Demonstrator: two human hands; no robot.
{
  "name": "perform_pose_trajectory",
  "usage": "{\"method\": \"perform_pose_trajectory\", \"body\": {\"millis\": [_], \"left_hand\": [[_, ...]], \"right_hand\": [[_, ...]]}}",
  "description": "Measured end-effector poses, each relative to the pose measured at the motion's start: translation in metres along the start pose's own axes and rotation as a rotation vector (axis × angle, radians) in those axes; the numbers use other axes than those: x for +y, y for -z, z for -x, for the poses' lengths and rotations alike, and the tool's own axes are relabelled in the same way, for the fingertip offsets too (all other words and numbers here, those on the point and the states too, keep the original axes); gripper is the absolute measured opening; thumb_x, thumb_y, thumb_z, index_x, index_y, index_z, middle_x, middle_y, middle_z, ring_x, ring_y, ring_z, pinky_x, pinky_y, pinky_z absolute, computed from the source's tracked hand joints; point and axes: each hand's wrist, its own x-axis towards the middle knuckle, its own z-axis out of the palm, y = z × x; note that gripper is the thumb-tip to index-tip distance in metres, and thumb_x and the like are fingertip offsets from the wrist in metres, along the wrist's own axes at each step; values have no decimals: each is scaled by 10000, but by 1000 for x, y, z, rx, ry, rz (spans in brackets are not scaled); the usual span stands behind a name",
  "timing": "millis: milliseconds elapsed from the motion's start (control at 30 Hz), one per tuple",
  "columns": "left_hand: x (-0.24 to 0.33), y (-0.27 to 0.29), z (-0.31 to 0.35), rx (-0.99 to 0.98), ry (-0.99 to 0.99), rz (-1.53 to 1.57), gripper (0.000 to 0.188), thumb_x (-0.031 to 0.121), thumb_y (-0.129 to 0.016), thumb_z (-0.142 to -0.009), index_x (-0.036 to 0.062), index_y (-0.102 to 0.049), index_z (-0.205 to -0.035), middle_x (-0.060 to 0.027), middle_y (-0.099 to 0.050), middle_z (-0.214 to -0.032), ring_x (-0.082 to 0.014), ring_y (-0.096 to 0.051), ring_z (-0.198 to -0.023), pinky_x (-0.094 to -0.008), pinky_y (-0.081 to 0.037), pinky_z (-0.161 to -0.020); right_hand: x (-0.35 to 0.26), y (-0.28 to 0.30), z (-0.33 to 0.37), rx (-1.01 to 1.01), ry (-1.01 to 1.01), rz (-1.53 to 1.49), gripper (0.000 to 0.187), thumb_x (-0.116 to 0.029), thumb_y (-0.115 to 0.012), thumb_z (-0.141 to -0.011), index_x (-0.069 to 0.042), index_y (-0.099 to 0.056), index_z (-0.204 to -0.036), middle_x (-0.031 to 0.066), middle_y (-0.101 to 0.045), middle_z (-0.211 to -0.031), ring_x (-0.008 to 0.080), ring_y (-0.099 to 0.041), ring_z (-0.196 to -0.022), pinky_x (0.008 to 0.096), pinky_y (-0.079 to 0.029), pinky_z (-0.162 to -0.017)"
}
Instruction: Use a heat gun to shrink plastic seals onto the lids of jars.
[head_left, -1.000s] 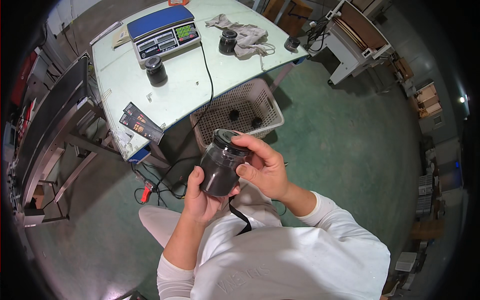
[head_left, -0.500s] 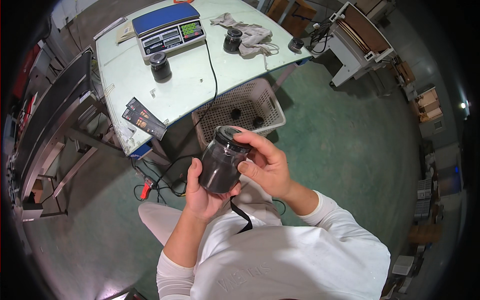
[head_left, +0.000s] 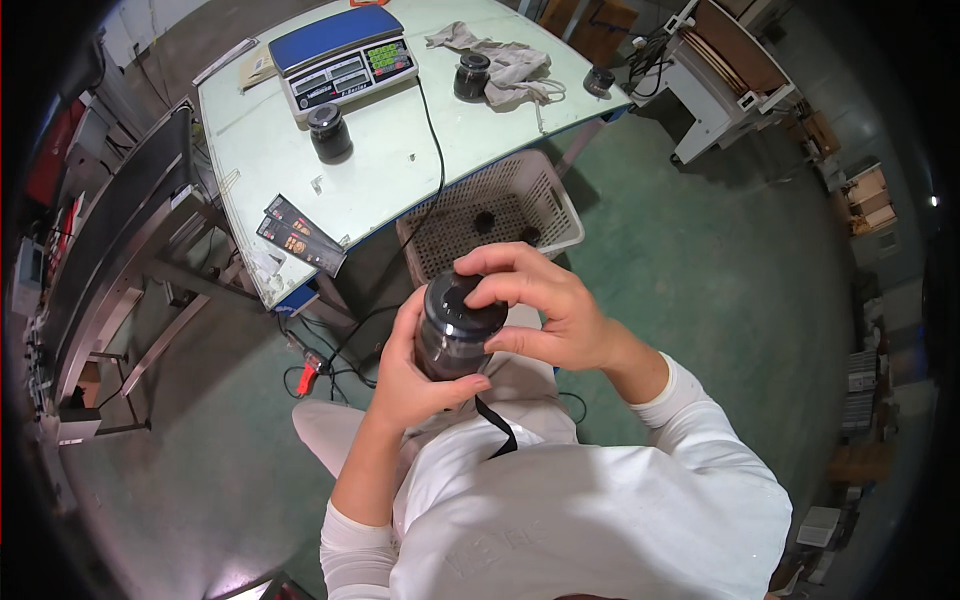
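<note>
A glass jar (head_left: pixel 452 352) with dark contents and a black lid is held up in front of my body, its lid tilted toward me. My left hand (head_left: pixel 418 388) wraps around the glass from the left and below. My right hand (head_left: pixel 560 312) grips the jar at its lid, with fingers over the top and the thumb at the rim. On the table (head_left: pixel 385 165), similar dark jars stand apart: one jar (head_left: pixel 330 135) in front of the scale, another jar (head_left: pixel 472 78) by a grey cloth (head_left: pixel 515 75), and a smaller-looking jar (head_left: pixel 598 82) near the right corner.
A blue-topped weighing scale (head_left: pixel 340 50) sits at the table's back left, its cable running over the front edge. Flat dark printed labels (head_left: pixel 300 238) lie at the near left corner. Below stands a perforated plastic basket (head_left: pixel 560 215) with dark items. A conveyor (head_left: pixel 125 215) is at left.
The jar has turned so its lid faces me more. My left thumb has come round to the near side, and my right fingers have spread farther over the lid.
</note>
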Motion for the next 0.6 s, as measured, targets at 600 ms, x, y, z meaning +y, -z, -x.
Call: {"method": "perform_pose_trajectory", "body": {"millis": [600], "left_hand": [[-7, 7, -2, 238, -440, -760, 839, 116, -845, -463, 63, -410, -1178, -164, -504, -1121, -311, -543, -1000, -357, -463, -833]], "right_hand": [[-9, -5, -5, 67, 166, 135, 374, -106, -721, -666, -21, -562, -994, 152, -529, -1093, 312, -560, -944, 343, -481, -778]]}}
